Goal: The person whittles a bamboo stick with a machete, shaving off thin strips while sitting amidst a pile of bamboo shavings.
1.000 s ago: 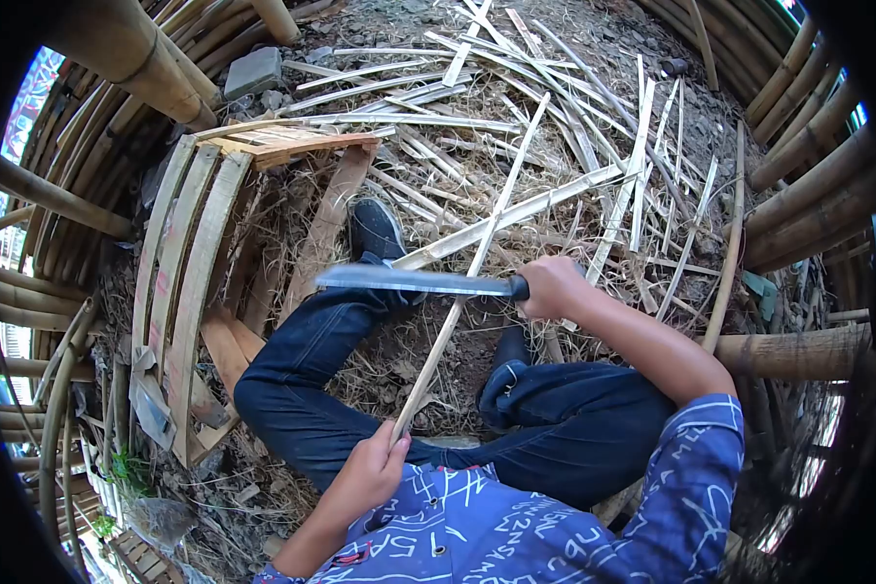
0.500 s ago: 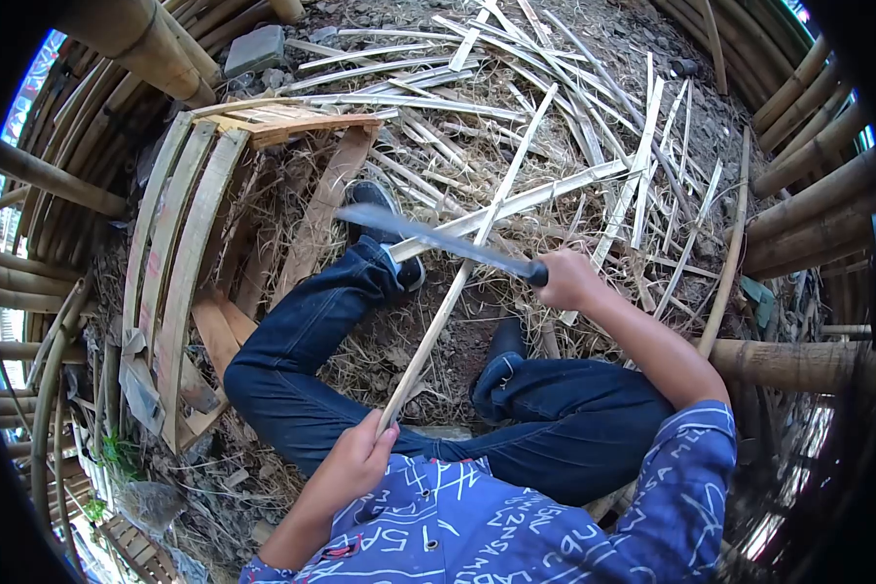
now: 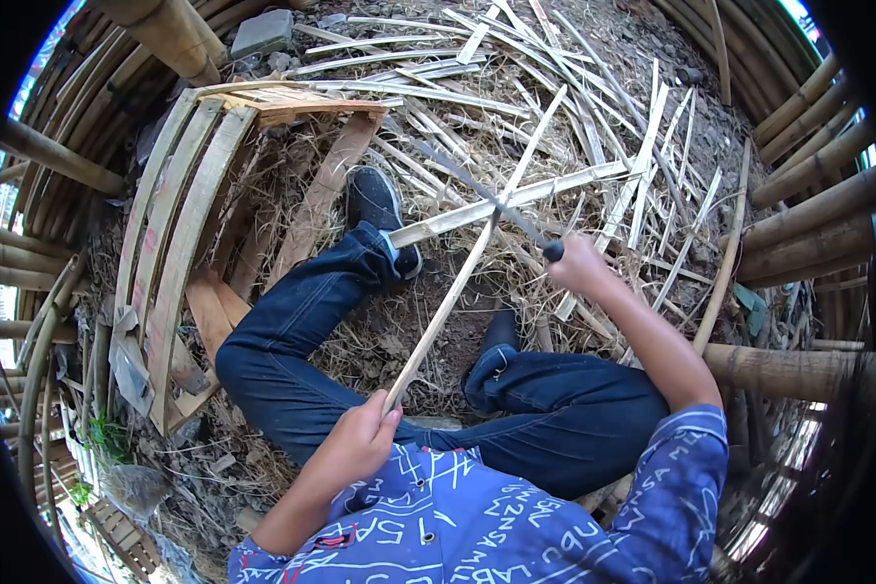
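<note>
— Bare dirt (image 3: 457, 282) littered with straw and shavings, then? And that's bamboo around it?

— Yep, the spot's hemmed in by bamboo poles (image 3: 793, 372) on both sides. A slatted crate (image 3: 197, 200) can be seen over on the left, with a grey block (image 3: 261, 34) past it, and loose strips (image 3: 555, 78) are scattered across the far ground.

— OK, and where's the long strip (image 3: 440, 326)?

— Right in the middle, between the legs. Its near end is held in the left hand (image 3: 362, 438), just above the shirt, grip closed around it. Long axis runs away from the body on a slant, far end pointed up and a bit to the right. It's crossed about two-thirds of the way out with a flat slat (image 3: 448, 222), which is angled from beside the shoe (image 3: 373, 200) on the left up to the scattered pile on the right.

— What about the knife (image 3: 469, 183)?

— Black handle's wrapped in the right hand (image 3: 578, 265), grip shut tight. Blade's pointed up and to the left, so its long axis is laid across the strip's, right near that crossing. Whether the wood's actually being touched by the edge can't be told, tbh; the blade's kinda blurred.
</note>
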Demonstrator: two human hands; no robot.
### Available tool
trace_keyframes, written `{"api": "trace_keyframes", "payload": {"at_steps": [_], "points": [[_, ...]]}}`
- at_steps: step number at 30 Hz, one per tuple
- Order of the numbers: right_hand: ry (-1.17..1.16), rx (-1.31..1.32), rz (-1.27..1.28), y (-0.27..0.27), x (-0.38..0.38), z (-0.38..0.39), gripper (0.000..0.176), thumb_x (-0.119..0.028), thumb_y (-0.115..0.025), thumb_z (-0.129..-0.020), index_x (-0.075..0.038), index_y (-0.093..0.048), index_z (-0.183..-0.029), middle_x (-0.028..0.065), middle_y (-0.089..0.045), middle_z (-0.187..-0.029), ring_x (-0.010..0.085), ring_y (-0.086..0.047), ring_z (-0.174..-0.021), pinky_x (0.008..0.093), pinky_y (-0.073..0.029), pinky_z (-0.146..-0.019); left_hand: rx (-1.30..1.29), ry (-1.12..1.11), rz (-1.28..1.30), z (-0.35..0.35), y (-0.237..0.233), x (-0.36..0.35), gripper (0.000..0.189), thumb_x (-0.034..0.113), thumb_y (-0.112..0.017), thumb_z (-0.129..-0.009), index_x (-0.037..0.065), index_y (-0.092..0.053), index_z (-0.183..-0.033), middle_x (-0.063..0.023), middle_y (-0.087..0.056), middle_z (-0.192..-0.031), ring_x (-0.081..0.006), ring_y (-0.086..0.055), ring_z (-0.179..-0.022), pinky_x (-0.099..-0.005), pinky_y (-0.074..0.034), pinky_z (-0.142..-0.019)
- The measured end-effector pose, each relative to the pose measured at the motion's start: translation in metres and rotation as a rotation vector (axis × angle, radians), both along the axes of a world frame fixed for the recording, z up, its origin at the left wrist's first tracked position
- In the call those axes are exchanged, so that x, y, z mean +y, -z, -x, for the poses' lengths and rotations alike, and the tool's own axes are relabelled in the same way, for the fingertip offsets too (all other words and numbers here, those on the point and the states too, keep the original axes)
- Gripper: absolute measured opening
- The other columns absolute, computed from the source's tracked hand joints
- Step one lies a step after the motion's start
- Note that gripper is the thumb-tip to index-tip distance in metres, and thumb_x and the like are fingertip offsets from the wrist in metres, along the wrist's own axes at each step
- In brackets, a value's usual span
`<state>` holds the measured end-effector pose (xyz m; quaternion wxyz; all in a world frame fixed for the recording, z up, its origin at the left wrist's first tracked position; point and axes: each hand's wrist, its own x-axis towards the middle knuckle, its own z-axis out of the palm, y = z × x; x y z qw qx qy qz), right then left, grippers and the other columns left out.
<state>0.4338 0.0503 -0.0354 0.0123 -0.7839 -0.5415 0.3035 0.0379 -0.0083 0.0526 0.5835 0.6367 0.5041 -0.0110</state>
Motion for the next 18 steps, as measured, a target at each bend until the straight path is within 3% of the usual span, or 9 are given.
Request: {"api": "trace_keyframes", "payload": {"at_steps": [2,4,5,7,9,13,16,18], "points": [[-0.076,0.069,0.101,-0.027,-0.006,0.030,0.021,-0.015,-0.062,-0.070,-0.001,-0.070,-0.083,0.0240,-0.067,-0.076,0.0379,-0.067,-0.074,0.0446,-0.053,-0.073,-0.033,-0.003,0.013,0.004,0.012,0.000,0.016,0.014,-0.048,-0.097,-0.002,-0.049,-0.096,-0.0210,-0.056,-0.066,-0.0366,-0.059,-0.062,-0.0432,-0.043,-0.059],[-0.258,0.090,0.049,-0.029,-0.015,0.052,0.025,-0.016,-0.063,-0.067,-0.003,-0.070,-0.087,0.0230,-0.067,-0.078,0.0372,-0.067,-0.076,0.0445,-0.054,-0.076,-0.105,-0.081,0.146,0.007,0.024,0.002,0.013,0.013,-0.050,-0.095,0.000,-0.050,-0.095,-0.0108,-0.053,-0.066,-0.0210,-0.054,-0.061,-0.0370,-0.042,-0.058],[-0.365,0.076,-0.003,-0.026,-0.017,0.061,0.027,-0.016,-0.064,-0.065,-0.004,-0.070,-0.089,0.0222,-0.067,-0.079,0.0367,-0.067,-0.078,0.0446,-0.054,-0.077,-0.103,-0.094,0.147,0.006,0.026,0.003,0.013,0.013,-0.050,-0.095,0.000,-0.050,-0.095,-0.0108,-0.053,-0.066,-0.0210,-0.054,-0.061,-0.0370,-0.042,-0.058],[-0.425,0.060,0.074,-0.047,-0.020,0.092,0.030,-0.016,-0.064,-0.063,-0.006,-0.070,-0.090,0.0205,-0.068,-0.080,0.0366,-0.067,-0.080,0.0450,-0.054,-0.078,-0.121,-0.118,0.179,0.004,0.029,0.003,0.012,0.014,-0.054,-0.094,0.002,-0.051,-0.092,-0.0032,-0.050,-0.069,-0.0113,-0.047,-0.065,-0.0317,-0.040,-0.058],[-0.496,0.132,0.074,-0.053,-0.032,0.113,0.021,-0.018,-0.064,-0.064,-0.007,-0.068,-0.082,0.0196,-0.066,-0.072,0.0396,-0.065,-0.076,0.0481,-0.052,-0.075,-0.127,-0.123,0.163,0.005,0.042,0.000,0.014,0.015,-0.057,-0.093,0.002,-0.052,-0.091,-0.0025,-0.051,-0.070,-0.0105,-0.046,-0.064,-0.0303,-0.040,-0.057],[-0.421,0.196,0.142,-0.050,-0.047,0.140,0.022,-0.019,-0.065,-0.063,-0.007,-0.066,-0.080,0.0194,-0.066,-0.074,0.0400,-0.065,-0.078,0.0486,-0.052,-0.075,-0.203,-0.120,0.244,0.003,0.038,0.001,0.013,0.015,-0.057,-0.093,0.003,-0.052,-0.092,-0.0008,-0.049,-0.070,-0.0098,-0.044,-0.064,-0.0296,-0.039,-0.057],[-0.354,0.118,-0.026,-0.029,-0.052,0.136,0.021,-0.019,-0.066,-0.061,-0.007,-0.065,-0.078,0.0196,-0.066,-0.074,0.0396,-0.064,-0.076,0.0483,-0.052,-0.073,-0.215,-0.147,0.340,0.004,0.031,0.001,0.013,0.015,-0.056,-0.094,0.003,-0.051,-0.093,0.0001,-0.048,-0.071,-0.0093,-0.044,-0.065,-0.0293,-0.039,-0.057],[-0.257,0.038,-0.037,-0.021,-0.047,0.129,0.024,-0.019,-0.067,-0.063,-0.005,-0.067,-0.083,0.0200,-0.068,-0.082,0.0370,-0.067,-0.082,0.0457,-0.053,-0.076,-0.223,-0.166,0.384,0.009,0.031,-0.002,0.013,0.015,-0.055,-0.095,0.003,-0.051,-0.094,0.0005,-0.047,-0.071,-0.0090,-0.044,-0.065,-0.0291,-0.039,-0.058]]}}
